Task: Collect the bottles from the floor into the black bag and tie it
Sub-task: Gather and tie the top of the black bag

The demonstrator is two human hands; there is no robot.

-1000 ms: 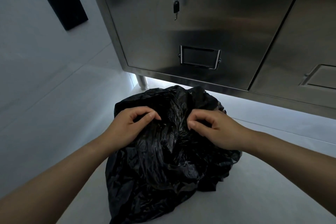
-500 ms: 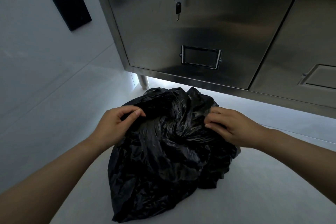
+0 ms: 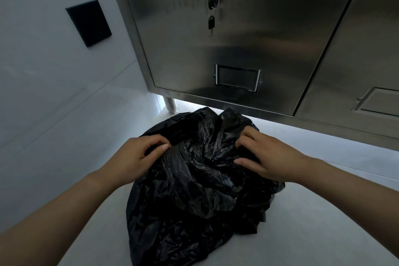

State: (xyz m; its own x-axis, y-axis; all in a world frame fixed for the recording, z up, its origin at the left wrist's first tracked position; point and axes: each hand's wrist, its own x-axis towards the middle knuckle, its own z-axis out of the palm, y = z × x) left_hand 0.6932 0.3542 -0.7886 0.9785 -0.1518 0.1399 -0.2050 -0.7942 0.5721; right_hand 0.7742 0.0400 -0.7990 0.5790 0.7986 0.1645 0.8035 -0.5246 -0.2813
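A crumpled black plastic bag lies bulging on the pale floor in front of me. Its top is gathered and twisted between my hands. My left hand pinches a fold of the bag at its upper left. My right hand grips bunched plastic at the upper right, fingers curled into the folds. No bottles are visible; whatever is in the bag is hidden by the plastic.
A stainless steel cabinet stands just behind the bag, with a key hanging from its lock and a label holder. One cabinet leg shows underneath. A white wall with a black plate is on the left.
My hands moved apart from the bag's middle to its two upper sides, taking fresh hold of the plastic. The view tilted up a little.
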